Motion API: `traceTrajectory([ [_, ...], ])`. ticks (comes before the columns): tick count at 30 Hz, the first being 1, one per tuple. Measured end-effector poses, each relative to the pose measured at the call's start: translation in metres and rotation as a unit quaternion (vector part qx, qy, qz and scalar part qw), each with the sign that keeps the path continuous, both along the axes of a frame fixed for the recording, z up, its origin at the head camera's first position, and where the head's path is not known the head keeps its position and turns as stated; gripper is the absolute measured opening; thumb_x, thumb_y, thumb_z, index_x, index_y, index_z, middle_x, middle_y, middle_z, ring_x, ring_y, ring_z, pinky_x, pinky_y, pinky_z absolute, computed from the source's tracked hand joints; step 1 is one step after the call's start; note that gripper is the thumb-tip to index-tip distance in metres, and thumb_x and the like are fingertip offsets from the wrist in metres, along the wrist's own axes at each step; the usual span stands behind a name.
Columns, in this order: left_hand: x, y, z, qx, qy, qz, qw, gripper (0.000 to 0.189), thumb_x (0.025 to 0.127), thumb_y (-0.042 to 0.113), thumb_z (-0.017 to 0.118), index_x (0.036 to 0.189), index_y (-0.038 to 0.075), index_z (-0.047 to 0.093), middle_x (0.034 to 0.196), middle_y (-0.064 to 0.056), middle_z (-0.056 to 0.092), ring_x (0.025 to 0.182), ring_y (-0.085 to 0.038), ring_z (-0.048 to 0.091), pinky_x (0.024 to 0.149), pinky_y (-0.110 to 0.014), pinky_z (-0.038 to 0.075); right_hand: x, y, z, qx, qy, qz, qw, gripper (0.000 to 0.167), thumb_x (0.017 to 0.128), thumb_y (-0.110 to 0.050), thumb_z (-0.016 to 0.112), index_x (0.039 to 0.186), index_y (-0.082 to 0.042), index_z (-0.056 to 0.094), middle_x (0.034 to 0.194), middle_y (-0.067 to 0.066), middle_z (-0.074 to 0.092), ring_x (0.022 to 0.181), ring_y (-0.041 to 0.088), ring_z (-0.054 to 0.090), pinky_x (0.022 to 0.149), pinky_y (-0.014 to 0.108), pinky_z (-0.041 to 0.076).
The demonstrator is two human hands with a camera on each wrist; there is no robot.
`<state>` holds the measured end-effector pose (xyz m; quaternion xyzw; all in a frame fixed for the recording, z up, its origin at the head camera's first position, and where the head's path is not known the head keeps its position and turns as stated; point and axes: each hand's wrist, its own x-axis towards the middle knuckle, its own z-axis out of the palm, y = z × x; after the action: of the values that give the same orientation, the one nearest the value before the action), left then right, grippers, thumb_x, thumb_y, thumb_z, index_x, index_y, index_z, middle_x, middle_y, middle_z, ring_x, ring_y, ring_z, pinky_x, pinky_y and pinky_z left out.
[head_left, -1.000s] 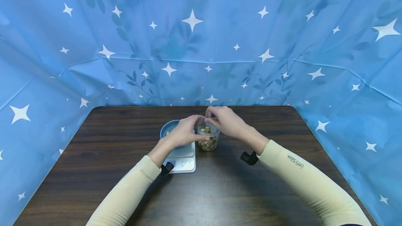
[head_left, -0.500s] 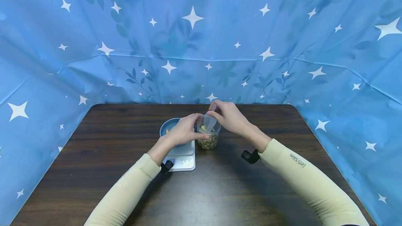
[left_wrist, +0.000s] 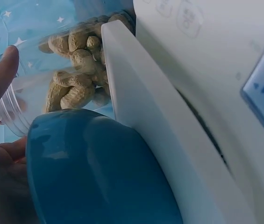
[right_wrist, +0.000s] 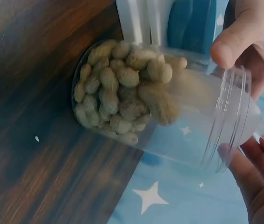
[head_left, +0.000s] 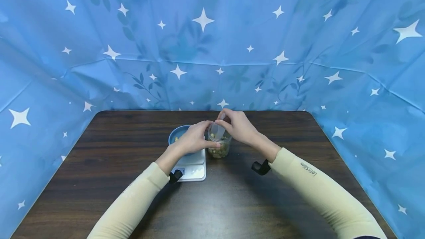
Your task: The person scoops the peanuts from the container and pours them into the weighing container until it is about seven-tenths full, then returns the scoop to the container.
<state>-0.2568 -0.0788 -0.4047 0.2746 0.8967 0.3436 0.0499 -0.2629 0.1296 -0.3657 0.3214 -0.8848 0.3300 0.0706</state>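
A clear plastic jar [head_left: 219,153] stands upright on the table, its lower half filled with unshelled peanuts [right_wrist: 117,93]. My left hand [head_left: 196,139] grips the jar near its threaded rim, thumb on the near side and fingers around the far side. With bent fingers, my right hand [head_left: 240,126] pinches a translucent plastic scoop [head_left: 217,131] at the jar's mouth. The scoop's blade reaches down inside the jar and looks hazy through the wall in the right wrist view. Beside the jar, a blue bowl [head_left: 176,132] with some peanuts is partly hidden behind my left hand.
Under the bowl is a white kitchen scale [head_left: 196,172] with a small display, close against the jar's left side. The dark wooden table [head_left: 116,172] ends at a blue star-patterned curtain [head_left: 202,47] at the back and sides.
The scoop's blade has come into clearer view inside the jar and shifted slightly left with my right hand. My left hand has stayed on the jar.
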Motion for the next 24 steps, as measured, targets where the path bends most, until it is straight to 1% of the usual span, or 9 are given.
traceTrajectory([
  [1, 0.000, 0.000, 0.000, 0.000, 0.000, 0.002, 1.0000, 0.078, 0.087, 0.042, 0.084, 0.149, 0.008, 0.050, 0.130, -0.008, 0.062, 0.113, -0.023, 0.061, 0.091, -0.044, 0.051, 0.000, 0.001, -0.001, -0.010, -0.009, -0.005, 0.9999, 0.009, 0.103, -0.020, 0.066, 0.102, -0.011, 0.066, 0.081, 0.008, 0.067, 0.061, 0.015, 0.057, 0.059, 0.034, 0.048],
  [2, 0.000, 0.000, -0.001, -0.002, 0.001, 0.003, 1.0000, 0.077, 0.087, 0.042, 0.084, 0.148, 0.008, 0.050, 0.131, -0.008, 0.062, 0.113, -0.022, 0.061, 0.091, -0.043, 0.051, -0.001, 0.002, -0.003, -0.015, -0.015, -0.011, 0.9997, 0.009, 0.103, -0.020, 0.066, 0.103, -0.011, 0.066, 0.080, 0.006, 0.067, 0.062, 0.014, 0.057, 0.059, 0.034, 0.048],
  [5, 0.000, 0.000, -0.002, -0.002, 0.003, 0.005, 1.0000, 0.077, 0.087, 0.043, 0.084, 0.148, 0.009, 0.051, 0.130, -0.007, 0.062, 0.112, -0.024, 0.062, 0.090, -0.044, 0.051, -0.001, 0.002, -0.008, -0.026, -0.018, -0.018, 0.9993, 0.011, 0.103, -0.021, 0.066, 0.104, -0.011, 0.067, 0.082, 0.003, 0.067, 0.065, 0.013, 0.061, 0.060, 0.035, 0.050],
  [8, -0.001, 0.000, -0.002, 0.003, 0.004, 0.005, 1.0000, 0.076, 0.087, 0.042, 0.084, 0.147, 0.009, 0.052, 0.128, -0.006, 0.062, 0.110, -0.026, 0.062, 0.088, -0.044, 0.051, 0.001, 0.002, -0.012, -0.044, -0.018, -0.042, 0.9980, 0.013, 0.104, -0.024, 0.066, 0.104, -0.012, 0.068, 0.081, 0.001, 0.066, 0.065, 0.014, 0.061, 0.058, 0.035, 0.050],
  [12, -0.002, 0.000, -0.002, 0.006, 0.004, 0.007, 1.0000, 0.076, 0.086, 0.042, 0.085, 0.148, 0.010, 0.052, 0.127, -0.002, 0.062, 0.110, -0.022, 0.062, 0.090, -0.042, 0.052, 0.003, 0.008, -0.012, -0.089, -0.028, -0.074, 0.9929, 0.014, 0.104, -0.027, 0.065, 0.105, -0.014, 0.070, 0.078, 0.002, 0.067, 0.063, 0.016, 0.060, 0.056, 0.035, 0.049],
  [16, -0.002, 0.000, -0.001, 0.002, 0.004, 0.010, 0.9999, 0.078, 0.086, 0.041, 0.085, 0.149, 0.009, 0.051, 0.130, -0.004, 0.062, 0.114, -0.023, 0.061, 0.093, -0.043, 0.051, 0.003, 0.014, -0.013, -0.131, -0.040, -0.083, 0.9871, 0.014, 0.104, -0.026, 0.065, 0.104, -0.014, 0.070, 0.081, 0.003, 0.069, 0.067, 0.020, 0.065, 0.058, 0.034, 0.051],
  [19, -0.002, -0.001, -0.001, -0.001, 0.006, 0.012, 0.9999, 0.078, 0.086, 0.040, 0.085, 0.148, 0.008, 0.051, 0.131, -0.005, 0.062, 0.117, -0.027, 0.061, 0.094, -0.046, 0.050, 0.003, 0.018, -0.015, -0.166, -0.061, -0.084, 0.9806, 0.015, 0.104, -0.026, 0.065, 0.106, -0.012, 0.070, 0.090, 0.003, 0.071, 0.075, 0.022, 0.070, 0.066, 0.033, 0.058],
  [21, -0.001, -0.001, -0.001, -0.004, 0.007, 0.012, 0.9999, 0.078, 0.086, 0.040, 0.085, 0.148, 0.008, 0.051, 0.131, -0.006, 0.062, 0.117, -0.029, 0.061, 0.094, -0.047, 0.050, 0.003, 0.020, -0.016, -0.198, -0.081, -0.082, 0.9734, 0.017, 0.104, -0.024, 0.065, 0.107, -0.009, 0.070, 0.097, 0.006, 0.072, 0.084, 0.023, 0.072, 0.074, 0.036, 0.060],
  [24, -0.002, -0.001, 0.000, -0.008, 0.008, 0.015, 0.9998, 0.079, 0.086, 0.040, 0.085, 0.148, 0.007, 0.051, 0.129, -0.006, 0.062, 0.117, -0.030, 0.061, 0.094, -0.047, 0.049, 0.004, 0.023, -0.017, -0.243, -0.112, -0.078, 0.9604, 0.020, 0.104, -0.022, 0.065, 0.110, -0.003, 0.068, 0.106, 0.013, 0.071, 0.095, 0.027, 0.072, 0.081, 0.042, 0.060],
])
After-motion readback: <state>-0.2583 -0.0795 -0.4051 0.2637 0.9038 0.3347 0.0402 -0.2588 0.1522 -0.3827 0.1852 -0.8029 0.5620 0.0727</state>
